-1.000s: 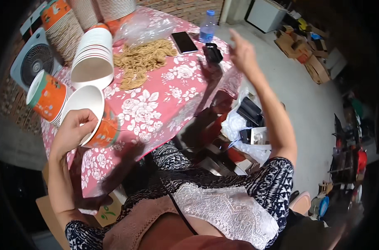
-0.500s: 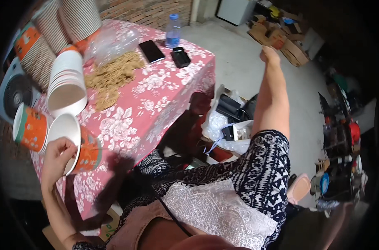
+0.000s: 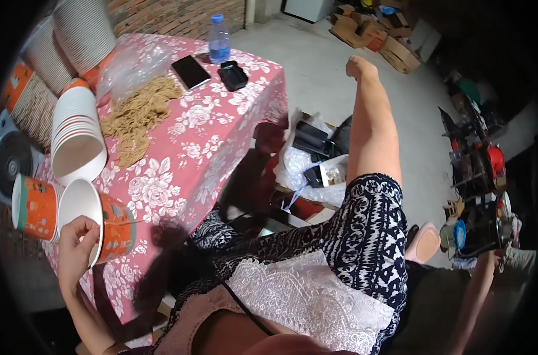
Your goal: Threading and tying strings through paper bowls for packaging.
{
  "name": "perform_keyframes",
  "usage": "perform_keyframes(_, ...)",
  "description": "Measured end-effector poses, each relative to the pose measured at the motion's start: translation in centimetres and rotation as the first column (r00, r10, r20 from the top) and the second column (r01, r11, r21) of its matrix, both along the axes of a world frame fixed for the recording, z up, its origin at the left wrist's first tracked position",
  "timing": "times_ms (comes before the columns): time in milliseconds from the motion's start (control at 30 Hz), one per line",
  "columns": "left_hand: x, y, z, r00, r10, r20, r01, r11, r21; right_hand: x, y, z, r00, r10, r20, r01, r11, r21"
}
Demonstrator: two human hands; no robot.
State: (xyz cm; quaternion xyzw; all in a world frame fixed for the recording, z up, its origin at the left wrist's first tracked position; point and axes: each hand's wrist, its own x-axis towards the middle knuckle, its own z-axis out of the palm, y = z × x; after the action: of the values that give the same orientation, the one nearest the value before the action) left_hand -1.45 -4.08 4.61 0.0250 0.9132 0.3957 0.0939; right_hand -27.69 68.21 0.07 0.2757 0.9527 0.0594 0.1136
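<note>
My left hand [image 3: 78,245] is closed in a pinch at the rim of a paper cup [image 3: 116,228], orange with a white inside, tilted on its side near the table's edge. A thin brown strand shows against its printed side. Behind it lies another orange cup [image 3: 37,208], next to a nested row of white cups [image 3: 78,133]. A tangled pile of tan strands [image 3: 142,115] lies on the table beyond. Far to the right, my right forearm [image 3: 473,305] shows dimly; its hand [image 3: 488,260] is blurred and its fingers cannot be made out.
Tall cup stacks [image 3: 83,32] and a fan [image 3: 13,157] stand at the table's left. A plastic bag [image 3: 124,74], phone [image 3: 190,72], water bottle [image 3: 219,42] and black case [image 3: 233,76] sit farther back. My bare leg [image 3: 372,130] stretches forward past a filled box [image 3: 310,160].
The view has shifted, so the table and cups appear farther left and lower. My right forearm has risen at the right side. My left hand keeps its pinch at the cup's rim.
</note>
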Motion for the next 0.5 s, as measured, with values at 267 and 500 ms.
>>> perform_keyframes(267,0.9,0.6,0.7,0.998,0.057,0.007,-0.057,0.998,-0.035,-6.6,-5.7,-3.1,0.891,0.301,-0.341,-0.311,0.950,0.026)
perform_keyframes(500,1.0,0.8,1.3,0.997,0.078,-0.001,-0.077,0.994,-0.083,-8.0,-2.9,-2.4,0.900,0.190,-0.393,-0.201,0.980,0.014)
